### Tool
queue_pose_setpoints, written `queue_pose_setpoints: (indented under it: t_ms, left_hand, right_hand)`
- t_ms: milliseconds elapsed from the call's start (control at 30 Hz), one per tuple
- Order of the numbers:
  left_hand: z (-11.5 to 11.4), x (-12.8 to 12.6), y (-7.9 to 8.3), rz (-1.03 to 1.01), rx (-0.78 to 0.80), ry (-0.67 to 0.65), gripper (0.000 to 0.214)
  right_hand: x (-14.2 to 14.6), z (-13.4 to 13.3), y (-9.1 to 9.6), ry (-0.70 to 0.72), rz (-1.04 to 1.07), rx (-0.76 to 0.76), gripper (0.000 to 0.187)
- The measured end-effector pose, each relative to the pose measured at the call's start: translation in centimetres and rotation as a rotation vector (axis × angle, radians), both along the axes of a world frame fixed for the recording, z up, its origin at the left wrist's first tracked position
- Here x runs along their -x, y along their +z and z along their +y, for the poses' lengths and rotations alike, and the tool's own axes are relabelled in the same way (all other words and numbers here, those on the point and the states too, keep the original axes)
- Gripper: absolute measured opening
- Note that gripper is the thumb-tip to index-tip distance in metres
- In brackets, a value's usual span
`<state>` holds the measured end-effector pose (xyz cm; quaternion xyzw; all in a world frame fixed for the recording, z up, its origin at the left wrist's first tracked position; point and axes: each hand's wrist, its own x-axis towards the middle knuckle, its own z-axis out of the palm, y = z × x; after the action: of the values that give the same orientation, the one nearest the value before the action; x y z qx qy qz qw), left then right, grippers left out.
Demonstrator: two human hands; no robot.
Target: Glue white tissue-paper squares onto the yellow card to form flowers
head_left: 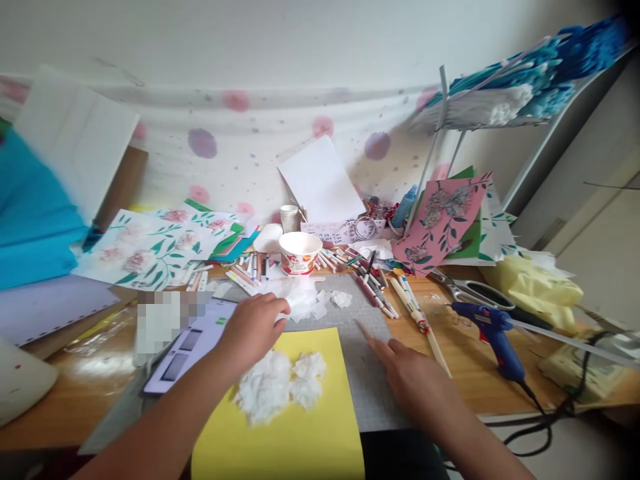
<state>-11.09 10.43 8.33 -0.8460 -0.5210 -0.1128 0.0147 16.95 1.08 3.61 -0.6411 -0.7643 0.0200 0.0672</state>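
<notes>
My left hand (257, 327) reaches over the far edge of a yellow sheet of paper (320, 443), fingers curled together. Its fingertips are beside thin white tissue (299, 297) and loose torn pieces (341, 299); whether they pinch any is hidden. To the right, my right hand (407, 367) holds a thin brown stick (363, 329) pointing away from me over the grey cutting mat (373, 393). On the yellow paper lie two fluffy white tissue clumps, a larger one (265, 390) and a smaller one (309, 379) close beside it.
A paper bowl (301, 253) stands behind the tissue, with several markers (370, 290) around it. A phone (187, 350) lies at left. Scissors (475, 293) and a blue glue gun (495, 337) with its cord lie at right. Flower pictures (145, 250) lean behind.
</notes>
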Motion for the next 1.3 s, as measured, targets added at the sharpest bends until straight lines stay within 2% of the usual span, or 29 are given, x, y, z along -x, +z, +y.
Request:
queue_pose_setpoints:
  t_ms: [100,200,300,400,500,567,633,767,900,1000,1100,1300]
  left_hand:
    - [1.0,-1.5,-0.4,0.038,0.01,0.035,0.015]
    - [2.3,-2.2,-0.6,0.049,-0.007,0.098,0.026]
    - [3.8,-2.4,-0.5,0.03,-0.02,0.132,0.037]
    - [5.2,-2.5,-0.2,-0.021,-0.001,0.118,0.023]
    - [5.6,-2.7,0.1,-0.114,0.049,0.078,0.012]
    - [5.2,-2.9,0.2,-0.193,0.111,0.036,0.011]
    - [4.5,-3.1,0.1,-0.26,0.201,-0.006,0.014]
    - [2.8,-3.4,-0.2,-0.329,0.377,-0.06,0.027]
    - [2.0,-3.5,-0.3,-0.343,0.47,-0.081,0.031]
    - [2.0,-3.4,-0.2,-0.321,0.481,-0.061,0.031]
    - [2.1,-3.3,-0.4,-0.296,0.436,-0.025,0.031]
    - [1.2,-3.6,0.1,-0.348,0.421,0.07,0.027]
  right_hand:
    - [-1.9,-0.9,-0.4,0.003,0.181,0.035,0.042]
    - [-3.3,-2.1,-0.1,0.043,0.601,0.095,0.031]
    - [-3.6,-2.6,0.1,0.011,1.007,0.128,0.021]
    - [-2.5,-1.9,-0.5,-0.037,1.276,0.01,0.017]
    - [-0.6,-0.6,-1.5,-0.119,1.459,-0.238,0.02]
    - [0.4,0.1,-2.2,-0.148,1.534,-0.384,0.017]
    - [1.0,0.4,-2.7,-0.133,1.578,-0.46,0.015]
    - [1.0,0.2,-2.8,-0.093,1.635,-0.496,0.013]
    - [1.4,-0.4,-2.2,-0.108,1.623,-0.551,0.012]
    - [2.6,-0.5,-1.2,-0.097,1.626,-0.61,0.012]
    - [4.0,-0.1,-0.4,-0.047,1.647,-0.6,0.013]
    - [5.1,0.7,-1.2,0.01,1.667,-0.532,0.012]
